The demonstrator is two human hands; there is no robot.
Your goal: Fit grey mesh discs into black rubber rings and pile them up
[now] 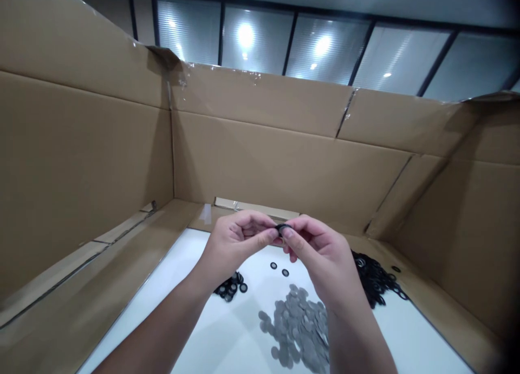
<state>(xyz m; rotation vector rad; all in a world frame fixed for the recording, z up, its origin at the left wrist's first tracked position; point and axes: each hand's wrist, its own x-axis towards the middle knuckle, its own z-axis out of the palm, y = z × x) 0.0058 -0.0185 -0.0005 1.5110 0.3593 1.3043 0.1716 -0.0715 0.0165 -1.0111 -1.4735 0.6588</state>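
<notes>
Both hands were up over the white table point(195, 320); my left hand point(233, 244) and right hand point(320, 255) met at the fingertips, pinched narrow on one small black ring point(283, 228), held in mid-air between them, probably raised so I could see it close. Grey discs point(298, 322) lay heaped below the right hand; a black pile point(376, 279) sat far right; a smaller heap point(231, 287) lay under the left; each sort kept apart, likely for easy picking. Cardboard walls point(284, 157) stood all round; I could read no label or writing.
</notes>
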